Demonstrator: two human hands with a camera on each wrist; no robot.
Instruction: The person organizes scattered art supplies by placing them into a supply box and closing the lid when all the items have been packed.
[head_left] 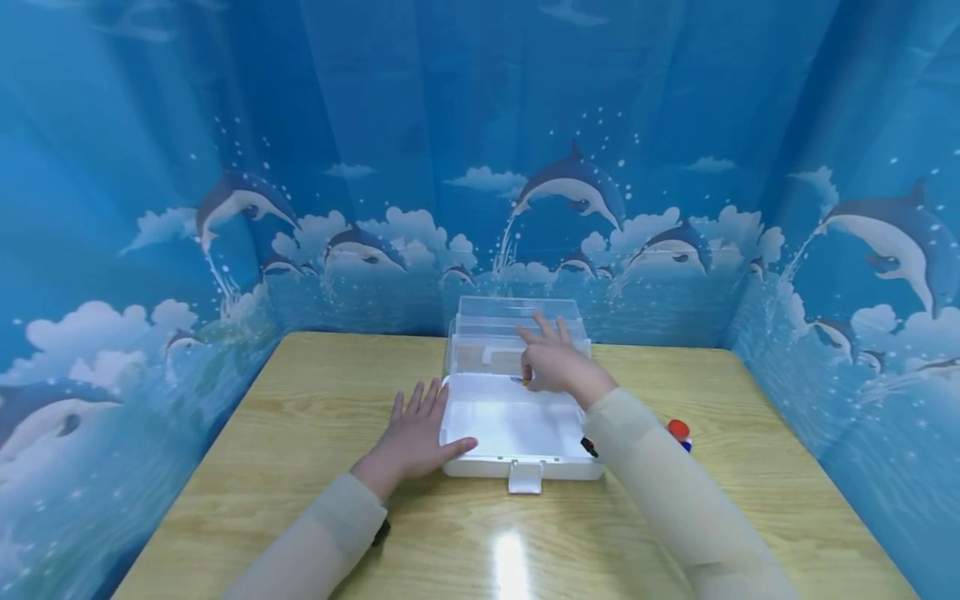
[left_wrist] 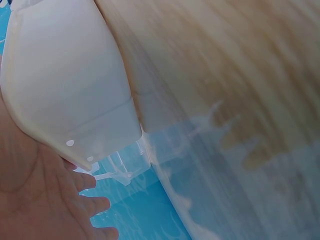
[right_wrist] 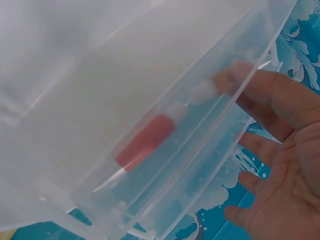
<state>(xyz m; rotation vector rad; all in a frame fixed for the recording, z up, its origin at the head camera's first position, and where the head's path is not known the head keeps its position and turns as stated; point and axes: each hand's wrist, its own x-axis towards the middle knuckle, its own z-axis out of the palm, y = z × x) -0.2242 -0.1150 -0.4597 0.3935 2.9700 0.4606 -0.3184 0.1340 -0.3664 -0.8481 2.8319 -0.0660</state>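
A white plastic storage box [head_left: 517, 425] lies with its clear lid [head_left: 517, 307] raised at the back. My left hand [head_left: 416, 433] rests at the box's left side, fingers straight and thumb over the front rim. My right hand [head_left: 555, 367] reaches over the back of the box. Its thumb and index finger pinch a small orange-and-white stick-like piece [right_wrist: 206, 91], seen blurred through the clear plastic in the right wrist view, while the other fingers spread. A red-and-white tube-shaped thing [right_wrist: 147, 142] lies in the same clear compartment, in line with that piece.
A white latch [head_left: 525, 478] hangs at the box's front. Right of the box, partly behind my right sleeve, stands a small thing with a red round top [head_left: 678, 429]. The wooden table [head_left: 337, 367] meets dolphin-print curtains [head_left: 420, 167] behind and at both sides.
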